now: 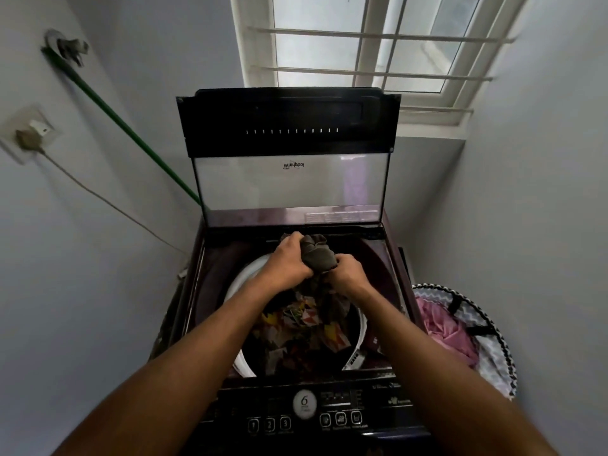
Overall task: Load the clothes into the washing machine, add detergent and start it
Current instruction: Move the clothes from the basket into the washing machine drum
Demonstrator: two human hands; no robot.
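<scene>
Washing machine (pixel 388 258): top-loader, lid (pixel 289 185) raised upright, drum partly filled with patterned clothes (pixel 296 327).
Laundry basket (pixel 493 340): on the floor just beside the machine's right side; pink garment (pixel 441 327) inside, not yet loaded.
Control panel (pixel 306 413): nearest edge, untouched.
Left hand (pixel 289 261): fingers curled tight round the dark garment (pixel 317 255).
Right hand (pixel 348 274): likewise gripping it, held over the drum.
Step in hand: loading.
Next move, judged: release the garment into the drum, then fetch the basket's contents. No detergent in view.

Two bare forearms, no sleeves
</scene>
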